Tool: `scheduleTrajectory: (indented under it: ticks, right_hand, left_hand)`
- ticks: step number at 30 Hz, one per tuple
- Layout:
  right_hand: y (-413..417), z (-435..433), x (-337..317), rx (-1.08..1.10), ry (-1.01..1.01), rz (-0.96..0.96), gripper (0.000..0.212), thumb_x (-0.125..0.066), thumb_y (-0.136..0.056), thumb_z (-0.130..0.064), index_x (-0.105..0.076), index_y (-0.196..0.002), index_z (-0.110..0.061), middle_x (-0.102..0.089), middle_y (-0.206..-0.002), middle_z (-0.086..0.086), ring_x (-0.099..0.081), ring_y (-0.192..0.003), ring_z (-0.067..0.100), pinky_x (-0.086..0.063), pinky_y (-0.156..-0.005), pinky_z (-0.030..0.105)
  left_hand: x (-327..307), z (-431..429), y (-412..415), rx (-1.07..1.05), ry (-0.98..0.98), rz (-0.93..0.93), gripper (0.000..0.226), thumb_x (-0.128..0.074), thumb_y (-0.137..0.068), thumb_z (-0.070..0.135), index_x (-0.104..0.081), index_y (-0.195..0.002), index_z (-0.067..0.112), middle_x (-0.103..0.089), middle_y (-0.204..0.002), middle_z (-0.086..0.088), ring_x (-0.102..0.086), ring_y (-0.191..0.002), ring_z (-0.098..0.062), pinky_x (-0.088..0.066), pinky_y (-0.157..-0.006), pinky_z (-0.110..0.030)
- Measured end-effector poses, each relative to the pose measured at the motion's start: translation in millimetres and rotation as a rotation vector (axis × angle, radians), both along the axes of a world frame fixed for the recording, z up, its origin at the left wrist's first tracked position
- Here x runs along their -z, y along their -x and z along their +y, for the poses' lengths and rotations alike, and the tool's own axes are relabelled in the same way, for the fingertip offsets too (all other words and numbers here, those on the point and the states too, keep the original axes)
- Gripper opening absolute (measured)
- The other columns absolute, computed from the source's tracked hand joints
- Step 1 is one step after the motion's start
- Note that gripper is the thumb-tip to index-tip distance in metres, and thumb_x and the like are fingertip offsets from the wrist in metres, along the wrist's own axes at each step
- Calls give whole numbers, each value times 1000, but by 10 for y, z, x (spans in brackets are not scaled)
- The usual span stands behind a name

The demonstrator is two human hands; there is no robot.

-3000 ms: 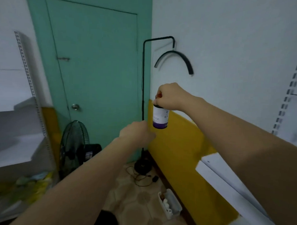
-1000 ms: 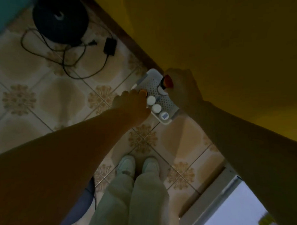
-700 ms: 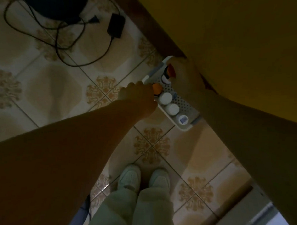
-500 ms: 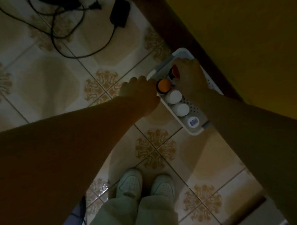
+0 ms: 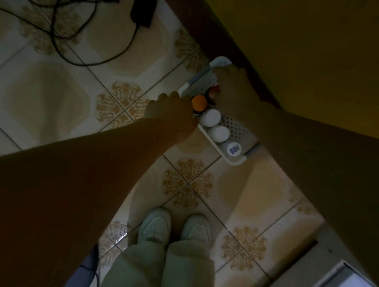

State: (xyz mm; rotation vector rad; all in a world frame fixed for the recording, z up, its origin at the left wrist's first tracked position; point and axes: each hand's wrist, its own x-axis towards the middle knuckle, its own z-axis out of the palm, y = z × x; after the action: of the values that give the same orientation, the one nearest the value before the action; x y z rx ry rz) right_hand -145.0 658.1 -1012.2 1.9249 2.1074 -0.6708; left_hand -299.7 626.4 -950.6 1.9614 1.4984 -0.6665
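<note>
A white perforated tray (image 5: 238, 130) lies on the tiled floor against the skirting board. Standing in it in a row are an orange-capped bottle (image 5: 199, 102), two white-capped bottles (image 5: 211, 118) and a bottle with a barcode label on its top (image 5: 233, 148). My right hand (image 5: 231, 91) reaches down into the tray's far half and grips a red-capped bottle (image 5: 215, 90), which is mostly hidden under the fingers, right beside the orange cap. My left hand (image 5: 170, 108) has its fingers curled over the tray's near rim, next to the orange-capped bottle.
A black power adapter (image 5: 144, 6) and looped black cable (image 5: 80, 32) lie on the floor at the top left. A yellow wall (image 5: 295, 39) with dark skirting runs behind the tray. My white shoes (image 5: 155, 226) stand below. A pale board (image 5: 340, 284) sits at bottom right.
Three seconds ago my right hand held a bottle up by the wall. Over the last second it lowered the red-capped bottle into the tray beside the orange cap; my left hand stayed at the rim.
</note>
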Motion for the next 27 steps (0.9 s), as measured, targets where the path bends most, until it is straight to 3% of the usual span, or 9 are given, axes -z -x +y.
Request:
scheduleTrajectory:
  ticks: [5,14,19,23,27]
  right_hand:
    - [63,177,-951,-52,-29,-65,46,-49,-97,-20,-36,-140,-12,-41,-138,17,-37,-127,37,-34,-104,47]
    - [269,617,-3336,-192,-84,-76,53,-50,-97,-33,-34,-142,-11,-38,-136,20,-38,-124,37,-39,-96,46]
    - [432,694,-4697,-191,-166,-131,40,-53,-95,-25,-44,-133,-12,-42,-132,16,-39,-123,38,-41,-88,44]
    - [488,596,-5840,-180,-218,-129,36,-53,-95,-21,-46,-130,-12,-45,-126,15,-50,-110,34,-48,-81,41]
    - [495,416,-6896,-171,-322,-138,37,-52,-95,-19,-47,-130,-11,-45,-127,15,-50,-114,34,-45,-76,37]
  left_hand:
    - [-772,2,59,16,-42,17,47,-41,-98,43,-39,-130,9,-44,-128,-15,-44,-118,-34,-40,-88,-41]
    - [-2783,431,28,18,-245,-55,45,-42,-98,40,-39,-129,7,-45,-128,-17,-46,-114,-34,-39,-88,-41]
    - [-4052,483,60,44,-370,-68,40,-44,-98,36,-42,-127,8,-49,-123,-14,-50,-109,-33,-43,-80,-39]
    - [-5063,380,123,31,-405,-67,38,-42,-98,41,-43,-118,9,-48,-117,-16,-49,-105,-33,-42,-76,-39]
    - [-6031,222,159,20,-501,-83,34,-44,-96,45,-42,-102,12,-49,-108,-14,-50,-99,-33,-45,-73,-40]
